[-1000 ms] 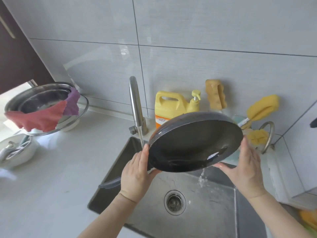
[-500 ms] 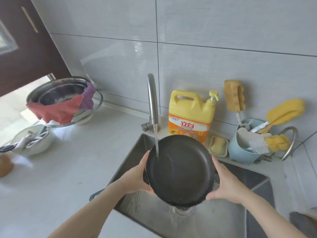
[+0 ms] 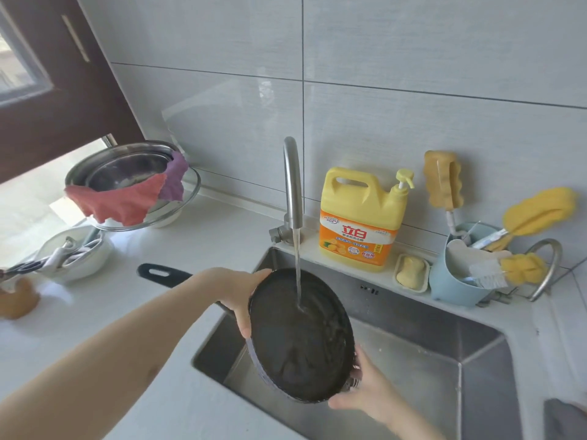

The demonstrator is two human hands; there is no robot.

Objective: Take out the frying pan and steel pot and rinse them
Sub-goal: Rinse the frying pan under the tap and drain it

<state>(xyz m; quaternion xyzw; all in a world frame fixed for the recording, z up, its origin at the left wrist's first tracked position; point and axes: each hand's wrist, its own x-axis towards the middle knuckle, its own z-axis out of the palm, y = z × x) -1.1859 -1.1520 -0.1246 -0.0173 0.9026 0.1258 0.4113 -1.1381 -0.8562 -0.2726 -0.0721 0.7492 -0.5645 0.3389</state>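
While the left hand curls its fingers over the frying pan rim's upper left edge, right hand gripping the lower right rim, pan tilted over the sink, faucet water striking its dark inside, handle pointing left over the counter.

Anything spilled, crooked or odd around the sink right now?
Nothing spilled. The frying pan is tilted steeply over the sink, but on purpose: left hand and right hand hold its rim under the tap stream. A red cloth drapes over the stacked steel bowls' rim.
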